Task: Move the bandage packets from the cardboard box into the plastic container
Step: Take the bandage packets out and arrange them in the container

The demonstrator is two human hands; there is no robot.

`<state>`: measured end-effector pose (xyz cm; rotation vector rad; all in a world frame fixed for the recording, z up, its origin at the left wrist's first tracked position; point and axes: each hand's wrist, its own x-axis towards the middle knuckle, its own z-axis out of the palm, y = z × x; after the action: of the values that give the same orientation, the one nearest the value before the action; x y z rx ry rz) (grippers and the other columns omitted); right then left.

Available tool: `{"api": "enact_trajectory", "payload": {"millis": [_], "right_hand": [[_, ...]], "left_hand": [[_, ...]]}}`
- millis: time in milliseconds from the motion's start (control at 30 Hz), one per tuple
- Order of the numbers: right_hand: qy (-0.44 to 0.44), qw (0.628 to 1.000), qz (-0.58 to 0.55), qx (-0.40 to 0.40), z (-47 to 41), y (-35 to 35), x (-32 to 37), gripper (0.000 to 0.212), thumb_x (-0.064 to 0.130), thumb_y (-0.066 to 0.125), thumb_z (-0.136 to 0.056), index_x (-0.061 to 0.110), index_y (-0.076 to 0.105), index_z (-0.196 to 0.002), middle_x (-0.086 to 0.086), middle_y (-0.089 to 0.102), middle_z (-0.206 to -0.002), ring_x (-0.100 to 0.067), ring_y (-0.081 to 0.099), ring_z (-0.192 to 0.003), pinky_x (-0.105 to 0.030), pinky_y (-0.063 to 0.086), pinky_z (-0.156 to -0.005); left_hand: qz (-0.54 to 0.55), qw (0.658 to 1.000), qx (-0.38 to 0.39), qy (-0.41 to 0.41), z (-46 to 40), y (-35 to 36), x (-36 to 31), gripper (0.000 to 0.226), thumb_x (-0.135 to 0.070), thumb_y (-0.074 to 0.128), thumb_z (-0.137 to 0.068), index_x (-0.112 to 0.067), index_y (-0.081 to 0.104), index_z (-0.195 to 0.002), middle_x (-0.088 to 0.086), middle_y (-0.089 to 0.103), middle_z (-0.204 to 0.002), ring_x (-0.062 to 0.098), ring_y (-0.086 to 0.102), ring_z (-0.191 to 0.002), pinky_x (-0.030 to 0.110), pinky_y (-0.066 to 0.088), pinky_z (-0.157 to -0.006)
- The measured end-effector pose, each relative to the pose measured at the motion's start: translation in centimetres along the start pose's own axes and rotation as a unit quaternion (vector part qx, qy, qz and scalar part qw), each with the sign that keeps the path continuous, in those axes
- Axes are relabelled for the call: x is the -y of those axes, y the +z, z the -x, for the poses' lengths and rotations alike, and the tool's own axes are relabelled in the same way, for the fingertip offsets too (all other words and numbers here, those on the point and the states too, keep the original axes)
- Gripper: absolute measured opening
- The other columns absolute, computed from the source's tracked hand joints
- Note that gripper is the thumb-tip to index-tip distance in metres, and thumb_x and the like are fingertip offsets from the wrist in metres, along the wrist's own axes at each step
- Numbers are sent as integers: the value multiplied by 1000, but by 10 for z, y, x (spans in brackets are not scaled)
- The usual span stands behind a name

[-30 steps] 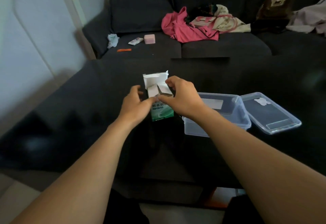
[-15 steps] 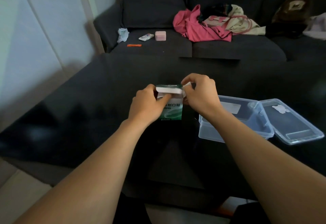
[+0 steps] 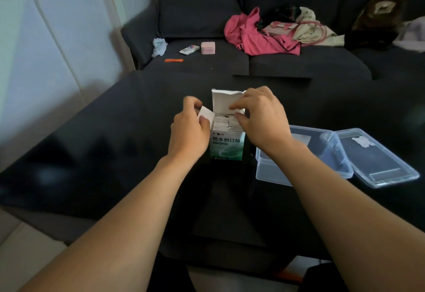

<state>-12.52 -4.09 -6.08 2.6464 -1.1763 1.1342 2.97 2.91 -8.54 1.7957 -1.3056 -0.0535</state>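
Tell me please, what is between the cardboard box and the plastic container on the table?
In the head view, only the right hand and its wrist cross above that gap between cardboard box and plastic container; below is bare dark table.

One head-worn view — looking forward and down, close over the table [image 3: 115, 153], sofa [image 3: 299, 66] beyond.

Cardboard box [image 3: 226, 145] at frame centre, green and white front printed with dark characters 防水创口贴, smaller marks above and below them too small to read
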Motion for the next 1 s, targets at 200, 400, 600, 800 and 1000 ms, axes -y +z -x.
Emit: {"api": "enact_trajectory", "payload": {"millis": [200, 400, 600, 800, 1000], "right_hand": [[-35, 991, 94, 90, -4, -9, -6, 19, 19, 69, -90, 25, 78, -106, -3, 73, -96, -26, 63, -97, -37, 46, -86], [16, 990, 38, 137, -5, -10, -3, 13, 29, 70, -92, 26, 78, -101, 3, 75, -93, -22, 66, -89, -32, 49, -83], [56, 979, -25, 196, -7, -4, -2, 8, 18, 72, -90, 19, 79, -93, 0, 73, -89, -18, 66, -82, -43, 60, -78], [74, 972, -30, 222, -10, 1, -7, 9, 19, 67, -94, 16, 75, -98, -1, 71, -94, -18, 66, -85, -41, 60, -81], [59, 968, -9, 245, -11, 4, -7, 11, 23, 59, -98, 17, 68, -100, -3, 68, -98, -21, 64, -87, -43, 58, -81]], "left_hand": [[-15, 993, 96, 61, -3, 8, -1, 45, -2, 44, -99, -12, 58, -140, 5, 47, -146, 23, 51, -129, 24, 38, -100], [-10, 992, 122, 39, -4, 9, -8, 51, -7, 43, -100, -12, 46, -151, 1, 42, -136, 22, 53, -115, 33, 46, -98], [-1, 989, 142, 28, -2, 8, -10, 58, -11, 54, -97, -12, 42, -153, -2, 40, -134, 15, 49, -112, 30, 43, -95], [17, 990, 142, 16, -3, 8, -7, 60, -12, 54, -96, -14, 40, -155, -7, 39, -134, 6, 41, -110, 26, 37, -95], [43, 995, 87, 5, -2, 18, -5, 50, -23, 59, -100, -20, 50, -149, -5, 45, -132, 6, 45, -109, 23, 35, -92]]}}
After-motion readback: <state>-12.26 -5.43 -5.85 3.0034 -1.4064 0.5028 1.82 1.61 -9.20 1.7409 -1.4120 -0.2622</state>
